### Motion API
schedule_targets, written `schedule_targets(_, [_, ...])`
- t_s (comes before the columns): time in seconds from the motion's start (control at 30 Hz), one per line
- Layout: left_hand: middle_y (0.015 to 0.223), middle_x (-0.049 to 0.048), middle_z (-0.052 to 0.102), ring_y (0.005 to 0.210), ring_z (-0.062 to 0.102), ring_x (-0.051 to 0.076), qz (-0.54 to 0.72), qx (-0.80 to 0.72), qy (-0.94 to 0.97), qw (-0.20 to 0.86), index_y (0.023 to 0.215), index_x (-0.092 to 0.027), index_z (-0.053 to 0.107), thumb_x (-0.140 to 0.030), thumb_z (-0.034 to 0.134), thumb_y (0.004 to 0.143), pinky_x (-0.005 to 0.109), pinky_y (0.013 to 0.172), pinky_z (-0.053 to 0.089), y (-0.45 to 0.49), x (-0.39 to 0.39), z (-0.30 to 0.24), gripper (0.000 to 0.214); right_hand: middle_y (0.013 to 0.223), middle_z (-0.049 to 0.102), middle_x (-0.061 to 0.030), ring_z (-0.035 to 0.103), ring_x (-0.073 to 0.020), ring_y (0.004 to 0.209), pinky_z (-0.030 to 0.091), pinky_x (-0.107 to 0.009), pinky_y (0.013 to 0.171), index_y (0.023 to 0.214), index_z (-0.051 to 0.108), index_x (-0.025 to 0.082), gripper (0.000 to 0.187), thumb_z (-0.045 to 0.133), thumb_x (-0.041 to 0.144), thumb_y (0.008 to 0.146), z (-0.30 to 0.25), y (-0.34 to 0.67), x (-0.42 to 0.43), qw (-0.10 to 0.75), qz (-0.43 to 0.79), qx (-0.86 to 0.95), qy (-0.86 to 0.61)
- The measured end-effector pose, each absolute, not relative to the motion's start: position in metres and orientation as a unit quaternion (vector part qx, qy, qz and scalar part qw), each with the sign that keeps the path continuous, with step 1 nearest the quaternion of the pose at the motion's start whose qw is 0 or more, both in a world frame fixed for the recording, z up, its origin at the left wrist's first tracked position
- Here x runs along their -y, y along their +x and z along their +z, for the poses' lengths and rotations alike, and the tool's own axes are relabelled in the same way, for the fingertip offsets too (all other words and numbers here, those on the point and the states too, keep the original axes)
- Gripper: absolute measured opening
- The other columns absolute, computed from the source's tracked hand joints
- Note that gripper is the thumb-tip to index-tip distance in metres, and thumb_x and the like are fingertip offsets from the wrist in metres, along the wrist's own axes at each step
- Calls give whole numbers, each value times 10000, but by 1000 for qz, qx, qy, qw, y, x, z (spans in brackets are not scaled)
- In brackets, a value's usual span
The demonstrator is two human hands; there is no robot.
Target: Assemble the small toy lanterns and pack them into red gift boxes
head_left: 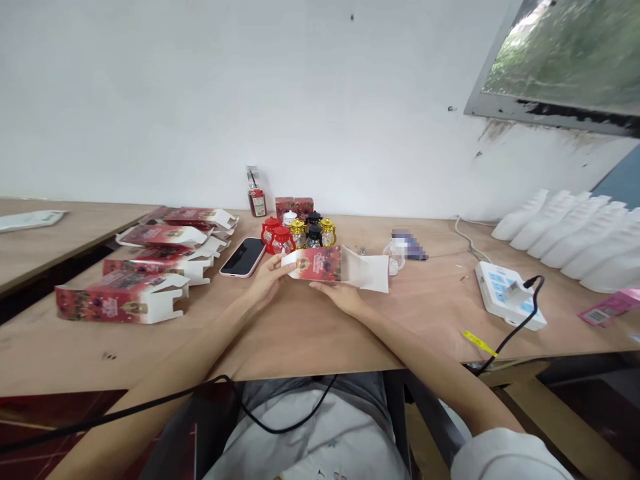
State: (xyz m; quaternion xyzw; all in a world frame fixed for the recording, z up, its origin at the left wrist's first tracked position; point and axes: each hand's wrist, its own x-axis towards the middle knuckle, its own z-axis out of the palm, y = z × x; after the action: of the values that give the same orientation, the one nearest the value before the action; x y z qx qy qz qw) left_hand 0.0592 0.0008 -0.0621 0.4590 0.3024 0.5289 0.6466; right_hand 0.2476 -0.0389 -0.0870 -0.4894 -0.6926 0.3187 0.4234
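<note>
A red printed carton (330,265) with white open flaps lies between my hands over the wooden table (310,333). My left hand (267,277) grips its left end, fingers closed on the flap. My right hand (339,295) holds it from below, fingers curled under the box. Just beyond stand several small lantern toys (300,232) in red, gold, black and white. A phone (243,257) lies face up left of the carton.
Folded red cartons (150,267) are stacked at the left. A white power strip (507,293) with a black plug sits at the right, beside a row of white bottles (575,237). Two red boxes (294,207) and a small packet (257,193) stand by the wall. A black cable crosses my lap.
</note>
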Motion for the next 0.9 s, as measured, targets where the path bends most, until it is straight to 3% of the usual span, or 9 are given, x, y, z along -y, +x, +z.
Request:
schedule_targets(0.2, [948, 39, 671, 912, 624, 168, 489, -266, 496, 666, 889, -151, 595, -269, 798, 593, 336, 881, 465, 58, 2, -62, 378, 1130, 678, -18, 578, -230, 1125, 394, -412, 1042, 1037, 673, 244, 424, 715, 441, 663, -82, 241, 39, 588, 392, 570, -420])
schedule_targets(0.5, [1194, 50, 578, 1124, 534, 217, 479, -229, 525, 665, 1040, -219, 565, -272, 740, 650, 312, 841, 453, 55, 4, -60, 430, 1109, 673, -28, 584, -205, 1085, 397, -400, 1031, 996, 646, 227, 424, 757, 406, 628, -88, 239, 30, 648, 507, 454, -342])
schedule_targets(0.63, [1163, 39, 574, 1073, 547, 200, 486, -215, 563, 633, 1047, -233, 539, -283, 736, 646, 305, 822, 448, 54, 5, -57, 449, 1090, 673, -29, 589, -197, 1058, 408, -391, 1014, 988, 630, 222, 441, 773, 391, 607, -87, 238, 30, 644, 534, 435, -333])
schedule_targets(0.77, [1026, 24, 592, 895, 590, 157, 451, -271, 663, 532, 1079, -231, 470, -270, 754, 637, 299, 788, 444, 54, 7, -58, 526, 1046, 677, -9, 605, -170, 1001, 462, -344, 943, 987, 609, 236, 438, 776, 355, 600, -83, 239, 32, 668, 538, 402, -319])
schedule_targets(0.9, [951, 16, 572, 785, 561, 126, 446, -308, 725, 426, 1118, -224, 439, -325, 687, 712, 278, 735, 442, 52, 8, -59, 487, 1051, 670, 17, 618, -140, 955, 503, -292, 859, 1037, 573, 261, 513, 785, 294, 571, -79, 241, 31, 691, 549, 360, -304])
